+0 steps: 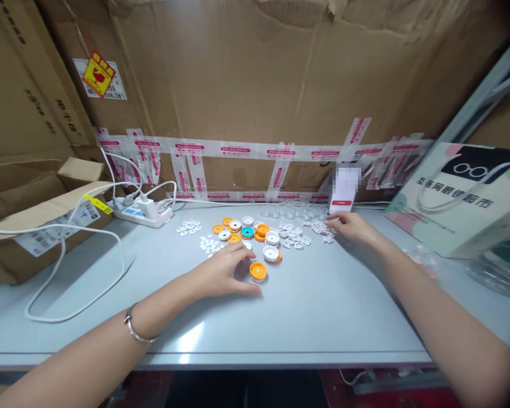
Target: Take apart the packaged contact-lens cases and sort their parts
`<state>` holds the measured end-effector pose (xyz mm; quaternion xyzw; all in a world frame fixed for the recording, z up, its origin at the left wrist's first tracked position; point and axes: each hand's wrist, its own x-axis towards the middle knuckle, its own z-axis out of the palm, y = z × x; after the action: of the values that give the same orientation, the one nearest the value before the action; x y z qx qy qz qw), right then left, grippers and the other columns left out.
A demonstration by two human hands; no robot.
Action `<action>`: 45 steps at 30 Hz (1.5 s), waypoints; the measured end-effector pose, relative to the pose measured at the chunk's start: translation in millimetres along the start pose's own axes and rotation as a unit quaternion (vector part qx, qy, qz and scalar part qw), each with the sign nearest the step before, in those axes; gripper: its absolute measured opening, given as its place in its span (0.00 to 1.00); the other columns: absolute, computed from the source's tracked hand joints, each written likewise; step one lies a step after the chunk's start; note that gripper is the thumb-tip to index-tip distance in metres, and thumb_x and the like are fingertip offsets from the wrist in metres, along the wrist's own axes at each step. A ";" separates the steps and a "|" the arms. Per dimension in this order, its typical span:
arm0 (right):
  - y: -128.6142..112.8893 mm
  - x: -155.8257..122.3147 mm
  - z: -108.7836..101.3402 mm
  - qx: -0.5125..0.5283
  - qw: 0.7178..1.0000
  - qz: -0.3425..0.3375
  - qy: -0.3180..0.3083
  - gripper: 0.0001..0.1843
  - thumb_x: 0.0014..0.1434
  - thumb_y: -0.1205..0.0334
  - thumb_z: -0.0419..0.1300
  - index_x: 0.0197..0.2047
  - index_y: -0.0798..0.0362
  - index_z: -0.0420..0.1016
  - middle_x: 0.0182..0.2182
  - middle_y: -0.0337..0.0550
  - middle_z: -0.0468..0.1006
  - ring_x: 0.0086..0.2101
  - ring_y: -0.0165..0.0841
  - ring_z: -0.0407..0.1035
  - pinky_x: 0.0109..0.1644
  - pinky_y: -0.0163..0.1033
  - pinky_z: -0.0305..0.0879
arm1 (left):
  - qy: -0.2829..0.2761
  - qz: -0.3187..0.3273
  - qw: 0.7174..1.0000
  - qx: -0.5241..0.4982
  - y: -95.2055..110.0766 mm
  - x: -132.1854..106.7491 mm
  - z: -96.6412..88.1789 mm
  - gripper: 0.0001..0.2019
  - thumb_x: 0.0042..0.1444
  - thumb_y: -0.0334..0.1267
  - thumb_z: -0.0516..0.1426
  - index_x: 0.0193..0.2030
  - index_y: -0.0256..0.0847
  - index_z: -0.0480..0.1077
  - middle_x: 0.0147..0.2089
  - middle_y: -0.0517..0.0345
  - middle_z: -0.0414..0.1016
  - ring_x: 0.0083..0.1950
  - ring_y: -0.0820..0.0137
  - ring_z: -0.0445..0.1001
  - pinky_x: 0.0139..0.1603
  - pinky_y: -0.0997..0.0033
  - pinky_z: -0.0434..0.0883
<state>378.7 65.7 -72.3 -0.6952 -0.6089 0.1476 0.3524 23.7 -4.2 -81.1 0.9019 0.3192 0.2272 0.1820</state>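
Observation:
My left hand (225, 271) is open, with thumb and fingers spread around the near side of an orange round plastic case (258, 271) on the table. Its fingers are beside the case, with a gap to the thumb. My right hand (352, 225) reaches over a pile of small white cut-out plastic parts (318, 228), its fingertips pinched together on a part at the right edge. Between the hands lie several orange and white round cases, among them a white one (271, 253) and a teal-centred one (247, 232). More white cut-out parts (295, 237) lie beside them.
Small white discs (210, 245) lie in two groups on the left. Clear plastic domes (295, 211) line the back, near a propped phone (343, 190). A power strip (147, 212) with a looping white cable, an open carton (38, 226) and a paper bag (454, 198) flank the table (306, 317).

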 end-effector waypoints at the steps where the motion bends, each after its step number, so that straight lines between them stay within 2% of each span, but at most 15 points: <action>1: -7.3 -4.0 -1.0 -0.007 0.999 -0.006 0.030 0.12 0.44 0.54 0.63 0.28 0.55 0.75 0.14 0.37 0.64 0.19 0.30 0.58 0.24 0.37 0.52 | -0.004 -0.004 1.000 -0.008 -0.9 -0.1 0.6 0.24 0.42 0.51 0.62 0.45 0.40 0.67 0.42 0.54 0.68 0.42 0.67 0.68 0.42 0.69 0.67; 3: -28.6 -17.8 0.5 0.003 0.997 -0.030 0.074 0.18 0.48 0.48 0.59 0.32 0.54 0.73 0.16 0.36 0.63 0.20 0.29 0.57 0.25 0.36 0.52 | -0.006 -0.013 1.000 -0.021 -3.0 0.1 2.6 0.21 0.43 0.49 0.62 0.42 0.40 0.68 0.41 0.55 0.67 0.41 0.68 0.68 0.41 0.70 0.67; 5: -55.7 -39.1 8.8 0.042 0.994 -0.086 0.051 0.21 0.51 0.43 0.55 0.35 0.54 0.72 0.20 0.37 0.65 0.22 0.29 0.58 0.25 0.35 0.53 | -0.003 -0.022 0.999 -0.032 -4.6 1.0 5.6 0.19 0.44 0.49 0.61 0.40 0.40 0.68 0.39 0.56 0.67 0.39 0.69 0.67 0.39 0.71 0.66; 7: -82.8 -63.9 22.8 0.043 0.977 -0.205 -0.052 0.20 0.51 0.43 0.56 0.37 0.52 0.72 0.25 0.39 0.68 0.26 0.31 0.61 0.30 0.36 0.57 | 0.002 -0.028 0.999 -0.041 -5.4 2.6 9.0 0.19 0.44 0.50 0.61 0.39 0.40 0.69 0.38 0.57 0.67 0.38 0.70 0.66 0.37 0.72 0.65; 9: -103.5 -85.8 38.6 0.003 0.936 -0.320 -0.145 0.21 0.46 0.43 0.61 0.38 0.50 0.73 0.32 0.42 0.69 0.36 0.34 0.63 0.40 0.39 0.59 | 0.005 -0.035 0.998 -0.047 -5.6 4.2 12.2 0.18 0.44 0.50 0.61 0.38 0.40 0.69 0.37 0.58 0.67 0.38 0.70 0.66 0.36 0.72 0.65; 12: -115.1 -103.8 57.8 -0.052 0.903 -0.369 -0.214 0.23 0.44 0.42 0.62 0.38 0.49 0.73 0.36 0.43 0.67 0.41 0.37 0.60 0.46 0.42 0.57 | 0.013 -0.044 0.997 -0.054 -6.0 6.0 15.4 0.17 0.45 0.50 0.60 0.36 0.39 0.69 0.35 0.58 0.67 0.36 0.70 0.65 0.35 0.72 0.64; 16: -107.9 -104.6 69.9 -0.071 0.902 -0.358 -0.228 0.23 0.44 0.40 0.61 0.36 0.50 0.74 0.36 0.44 0.65 0.40 0.37 0.59 0.46 0.42 0.57 | 0.025 -0.047 0.997 -0.056 -7.7 6.9 17.2 0.17 0.45 0.50 0.60 0.35 0.39 0.69 0.34 0.58 0.68 0.35 0.71 0.66 0.34 0.73 0.64; 21: -103.5 -100.8 73.8 -0.049 0.907 -0.348 -0.232 0.23 0.44 0.40 0.60 0.34 0.50 0.74 0.34 0.42 0.65 0.38 0.35 0.58 0.44 0.41 0.57 | 0.026 -0.053 0.998 -0.036 -7.2 7.1 19.0 0.17 0.45 0.50 0.60 0.35 0.38 0.71 0.33 0.57 0.69 0.35 0.70 0.66 0.35 0.72 0.63; 25: -103.3 -101.5 75.9 -0.036 0.905 -0.364 -0.217 0.17 0.47 0.46 0.62 0.32 0.51 0.73 0.35 0.43 0.65 0.39 0.35 0.58 0.46 0.42 0.56 | 0.014 -0.054 0.997 -0.052 -5.9 7.9 19.1 0.15 0.47 0.48 0.59 0.37 0.39 0.71 0.34 0.57 0.69 0.35 0.71 0.66 0.36 0.74 0.63; 29: -103.8 -102.4 77.0 -0.024 0.904 -0.387 -0.182 0.10 0.46 0.55 0.64 0.29 0.52 0.73 0.35 0.43 0.65 0.39 0.36 0.59 0.47 0.43 0.56 | -0.007 -0.037 0.998 -0.059 -6.6 9.0 18.7 0.12 0.47 0.43 0.58 0.36 0.39 0.71 0.32 0.59 0.68 0.35 0.72 0.66 0.35 0.75 0.62; 32: -104.6 -99.1 72.0 -0.002 0.911 -0.385 -0.149 0.11 0.44 0.58 0.65 0.33 0.52 0.74 0.36 0.44 0.66 0.40 0.37 0.61 0.48 0.44 0.56 | -0.011 -0.039 0.997 -0.062 -7.2 8.6 18.2 0.10 0.46 0.41 0.59 0.33 0.38 0.70 0.32 0.59 0.68 0.34 0.72 0.65 0.34 0.76 0.61; 35: -102.5 -89.8 59.4 0.015 0.930 -0.349 -0.114 0.12 0.46 0.56 0.63 0.36 0.51 0.74 0.37 0.43 0.68 0.41 0.36 0.62 0.48 0.44 0.57 | -0.016 -0.054 0.995 -0.081 -6.4 7.1 16.0 0.12 0.45 0.40 0.59 0.37 0.40 0.70 0.36 0.59 0.68 0.37 0.71 0.66 0.37 0.75 0.63; 39: -91.9 -73.5 37.7 -0.023 0.970 -0.232 -0.073 0.15 0.49 0.51 0.59 0.37 0.52 0.75 0.34 0.44 0.70 0.37 0.36 0.64 0.41 0.41 0.61 | -0.033 -0.058 0.994 -0.088 -4.1 5.3 10.6 0.13 0.46 0.39 0.58 0.40 0.41 0.70 0.39 0.58 0.68 0.40 0.70 0.66 0.42 0.73 0.64; 41: -85.3 -68.5 28.6 -0.076 0.971 -0.197 -0.108 0.17 0.47 0.49 0.59 0.35 0.52 0.75 0.33 0.44 0.70 0.35 0.37 0.64 0.39 0.41 0.60 | -0.037 -0.049 0.995 -0.079 -3.2 4.9 8.2 0.13 0.48 0.38 0.57 0.42 0.41 0.70 0.38 0.57 0.67 0.40 0.70 0.66 0.42 0.73 0.64; 45: -78.2 -69.0 19.7 -0.151 0.939 -0.200 -0.235 0.16 0.45 0.48 0.60 0.32 0.51 0.74 0.33 0.42 0.72 0.34 0.36 0.65 0.37 0.39 0.59 | -0.041 -0.039 0.997 -0.060 -2.6 4.7 5.1 0.13 0.49 0.38 0.56 0.43 0.42 0.71 0.37 0.57 0.66 0.40 0.69 0.66 0.41 0.73 0.64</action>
<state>293.3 7.0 -49.4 -0.5500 -0.8157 0.1395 0.1126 28.4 -0.1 -85.1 0.8848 0.3323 0.2017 0.2569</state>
